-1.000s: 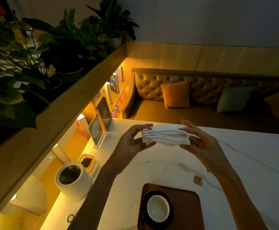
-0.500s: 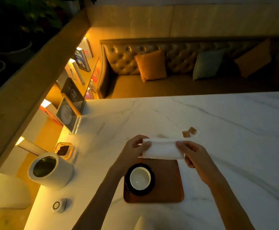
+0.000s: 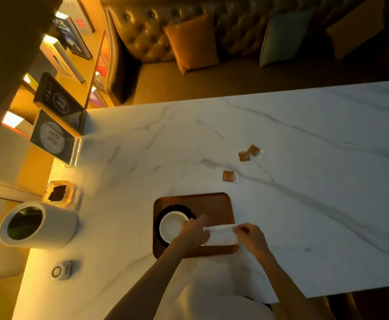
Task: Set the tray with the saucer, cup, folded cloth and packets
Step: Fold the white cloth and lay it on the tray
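A brown wooden tray lies on the white marble table. On its left half a white cup stands on a black saucer. Both hands hold a folded white cloth low over the tray's near right part: my left hand grips its left end, and my right hand pinches its right end. Whether the cloth rests on the tray I cannot tell. Three brown packets lie on the table beyond the tray, one nearer and a pair farther right.
A white cylinder container lies at the table's left edge, with a small glass dish behind it and a small round device in front. An acrylic sign stand is at the far left corner. A sofa with cushions runs beyond the table.
Both hands have brought the folded cloth down from in front of me to the near right part of the tray. The view has tilted downward.
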Demonstrator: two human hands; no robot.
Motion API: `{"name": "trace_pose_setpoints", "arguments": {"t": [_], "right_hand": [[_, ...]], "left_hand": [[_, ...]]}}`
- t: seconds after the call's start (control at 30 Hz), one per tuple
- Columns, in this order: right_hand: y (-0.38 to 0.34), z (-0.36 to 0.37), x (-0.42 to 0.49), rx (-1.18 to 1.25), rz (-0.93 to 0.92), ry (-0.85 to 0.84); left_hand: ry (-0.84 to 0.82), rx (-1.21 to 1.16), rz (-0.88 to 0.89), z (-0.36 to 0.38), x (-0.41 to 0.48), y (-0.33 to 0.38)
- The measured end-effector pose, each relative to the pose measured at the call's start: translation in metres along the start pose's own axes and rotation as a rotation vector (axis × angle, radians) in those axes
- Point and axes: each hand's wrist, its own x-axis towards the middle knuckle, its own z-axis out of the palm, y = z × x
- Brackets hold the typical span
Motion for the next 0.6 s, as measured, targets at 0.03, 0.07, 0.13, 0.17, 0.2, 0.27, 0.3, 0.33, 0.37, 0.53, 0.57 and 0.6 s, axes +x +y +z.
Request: {"name": "trace_pose_setpoints", "arguments": {"t": [0.03,0.07,0.13,0.17,0.2,0.27,0.3,0.33,0.37,0.53,0.57,0.6], "right_hand": [[0.004,0.002,0.006,-0.032,0.004,-0.010],[0.008,0.005,0.011,-0.062,0.011,-0.024],[0.015,0.011,0.020,-0.127,0.020,-0.049],[0.018,0.014,0.023,-0.160,0.018,-0.060],[0.019,0.018,0.026,-0.190,0.011,-0.071],[0.021,0.023,0.030,-0.245,-0.014,-0.082],[0.022,0.025,0.032,-0.270,-0.026,-0.083],[0.022,0.027,0.034,-0.292,-0.033,-0.080],[0.023,0.029,0.035,-0.309,-0.039,-0.069],[0.027,0.035,0.036,-0.325,-0.075,-0.008],[0.027,0.036,0.034,-0.309,-0.080,0.021],[0.029,0.038,0.031,-0.284,-0.084,0.059]], "left_hand": [[0.013,0.110,-0.006,0.004,0.006,0.001],[0.017,0.227,-0.002,0.007,0.012,0.002],[0.001,0.440,0.017,0.013,0.020,0.005],[0.000,0.522,0.033,0.016,0.023,0.005],[0.005,0.592,0.046,0.019,0.026,0.005],[0.006,0.695,0.053,0.023,0.030,0.003],[-0.003,0.732,0.050,0.025,0.032,0.003],[-0.009,0.761,0.045,0.027,0.034,0.002],[-0.013,0.783,0.041,0.028,0.035,0.003],[0.058,0.821,0.032,0.041,0.029,-0.001],[0.086,0.792,0.044,0.046,0.025,-0.002],[0.113,0.740,0.066,0.052,0.020,-0.004]]}}
